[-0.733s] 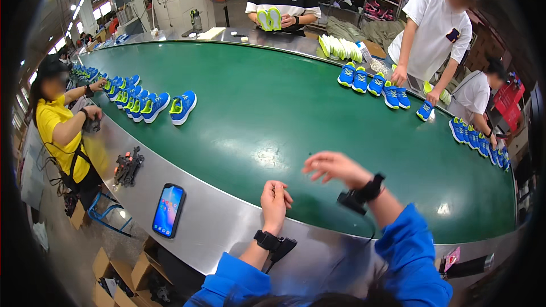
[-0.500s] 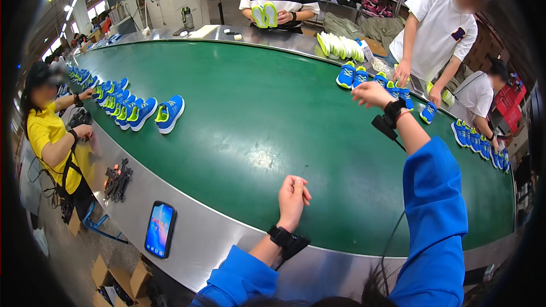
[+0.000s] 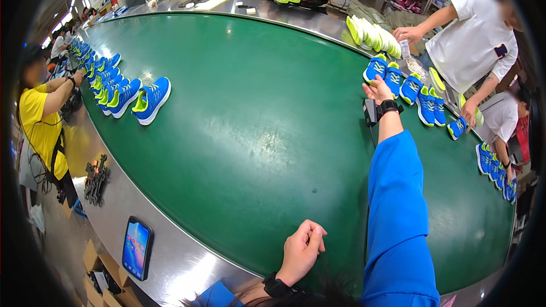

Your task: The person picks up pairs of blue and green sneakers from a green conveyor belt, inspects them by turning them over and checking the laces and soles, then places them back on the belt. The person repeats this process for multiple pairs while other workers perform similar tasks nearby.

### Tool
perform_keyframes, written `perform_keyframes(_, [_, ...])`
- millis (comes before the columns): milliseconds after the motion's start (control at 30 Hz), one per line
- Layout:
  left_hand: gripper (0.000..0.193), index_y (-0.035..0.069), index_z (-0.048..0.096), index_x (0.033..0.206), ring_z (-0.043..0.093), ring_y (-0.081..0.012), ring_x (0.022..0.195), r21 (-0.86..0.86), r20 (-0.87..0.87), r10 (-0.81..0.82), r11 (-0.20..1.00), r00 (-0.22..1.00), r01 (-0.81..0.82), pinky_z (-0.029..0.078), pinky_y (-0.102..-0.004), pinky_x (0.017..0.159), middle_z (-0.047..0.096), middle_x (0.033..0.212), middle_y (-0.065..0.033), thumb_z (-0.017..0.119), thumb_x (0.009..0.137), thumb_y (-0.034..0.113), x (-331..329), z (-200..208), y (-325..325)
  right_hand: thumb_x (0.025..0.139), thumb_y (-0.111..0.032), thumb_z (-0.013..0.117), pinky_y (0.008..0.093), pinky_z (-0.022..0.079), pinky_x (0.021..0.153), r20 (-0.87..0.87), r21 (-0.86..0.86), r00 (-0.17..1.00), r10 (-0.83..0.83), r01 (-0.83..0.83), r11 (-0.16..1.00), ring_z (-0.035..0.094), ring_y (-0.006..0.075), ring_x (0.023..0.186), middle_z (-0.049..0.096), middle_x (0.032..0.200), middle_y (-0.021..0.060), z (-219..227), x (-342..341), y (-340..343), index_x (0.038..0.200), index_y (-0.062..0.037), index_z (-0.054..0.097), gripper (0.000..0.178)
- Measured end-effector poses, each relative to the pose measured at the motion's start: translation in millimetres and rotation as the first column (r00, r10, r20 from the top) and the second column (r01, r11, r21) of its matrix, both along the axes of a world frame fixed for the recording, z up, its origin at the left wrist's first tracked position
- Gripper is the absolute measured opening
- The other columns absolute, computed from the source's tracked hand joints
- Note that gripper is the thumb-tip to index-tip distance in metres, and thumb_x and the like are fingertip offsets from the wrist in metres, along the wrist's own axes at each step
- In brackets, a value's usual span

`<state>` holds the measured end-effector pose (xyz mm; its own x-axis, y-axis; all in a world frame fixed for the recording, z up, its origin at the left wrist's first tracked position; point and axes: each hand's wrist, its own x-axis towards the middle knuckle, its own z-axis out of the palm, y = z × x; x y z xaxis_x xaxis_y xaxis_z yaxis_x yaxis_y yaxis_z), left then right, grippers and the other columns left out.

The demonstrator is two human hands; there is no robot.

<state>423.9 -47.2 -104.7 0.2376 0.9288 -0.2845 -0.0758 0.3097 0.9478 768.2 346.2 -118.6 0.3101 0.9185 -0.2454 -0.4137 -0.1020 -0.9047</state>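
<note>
My right hand (image 3: 377, 88) stretches over the belt to the far right, palm turned up and fingers extended, at the near side of a blue shoe (image 3: 375, 68) with lime lining. Its fingertips overlap the shoe's lower edge in the picture; whether they touch it I cannot tell. Beside that shoe stand another blue shoe (image 3: 393, 79) and several more along the far edge. My left hand (image 3: 301, 251) hovers over the near edge of the belt, its fingers curled closed with nothing visible in them. Black straps with small devices circle both wrists.
The green conveyor belt (image 3: 239, 153) has a metal border. At left stands a blue shoe (image 3: 152, 101) before a row of others, near a person in yellow. A phone (image 3: 137, 248) and black tools (image 3: 97, 181) lie on the near border. Lime-and-white shoe parts (image 3: 372, 37) line the far side.
My right hand has reached farther out to the blue shoes, its palm now upward. My left hand is lower in the picture. The view has shifted, and the person in white has moved one arm toward the lime parts.
</note>
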Motion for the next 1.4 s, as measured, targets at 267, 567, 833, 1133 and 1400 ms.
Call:
perform_keyframes(267, [0.023,0.004,0.056,0.092,0.048,-0.0045,0.058,0.046,-0.043,0.035,0.998,0.998,-0.033,0.041,-0.0207,0.057,0.058,0.064,-0.0003,0.047,0.103,0.021,-4,-1,3,0.094,0.000,0.044,0.0381,0.059,0.082,0.029,-0.022,0.996,-0.089,0.089,0.996,0.050,0.0335,0.120,0.035,0.145,0.0196,-1,-13,-23,0.153,-0.0132,0.023,0.064])
perform_keyframes(567, [0.021,0.005,0.057,0.089,0.048,-0.0040,0.055,0.095,-0.107,0.040,0.995,0.994,-0.030,0.039,-0.0216,0.055,0.059,0.063,0.0012,0.049,0.101,0.020,-4,3,-1,0.075,-0.002,0.078,0.0307,0.059,0.051,0.252,0.013,0.836,-0.488,0.501,0.865,0.064,0.0270,0.080,0.054,0.118,0.0165,-9,0,-4,0.129,-0.0191,0.035,0.072])
perform_keyframes(833, [0.021,0.006,0.058,0.089,0.047,-0.0041,0.054,0.200,-0.196,0.035,0.980,0.980,0.005,0.037,-0.0230,0.053,0.060,0.062,0.0023,0.048,0.101,0.021,-8,0,2,0.075,0.006,0.073,0.0255,0.050,0.048,0.395,-0.180,0.919,0.005,0.072,0.981,0.059,0.0167,0.061,0.061,0.099,0.0105,-4,21,-27,0.127,-0.0151,0.051,0.060])
perform_keyframes(1133, [0.031,0.002,0.050,0.117,0.053,-0.0208,0.093,0.357,-0.108,0.518,0.817,0.848,-0.454,0.045,-0.0329,0.080,0.054,0.110,-0.0108,0.059,0.095,0.022,-12,3,16,0.082,-0.006,0.071,0.0219,0.049,0.053,0.504,-0.495,0.277,0.818,-0.684,0.536,0.062,0.0098,0.081,0.053,0.119,0.0022,120,-89,-271,0.123,-0.0171,0.053,0.046])
perform_keyframes(1400, [0.033,0.003,0.061,0.114,0.053,-0.0304,0.105,0.342,-0.361,0.206,0.937,0.909,-0.077,0.042,-0.0413,0.093,0.060,0.109,-0.0163,0.057,0.095,0.029,-18,6,18,0.090,-0.033,0.068,0.0259,0.048,0.046,0.598,-0.623,0.362,0.715,-0.351,0.699,0.062,0.0121,0.072,0.067,0.096,0.0061,106,-116,-410,0.103,-0.0048,0.058,0.033])
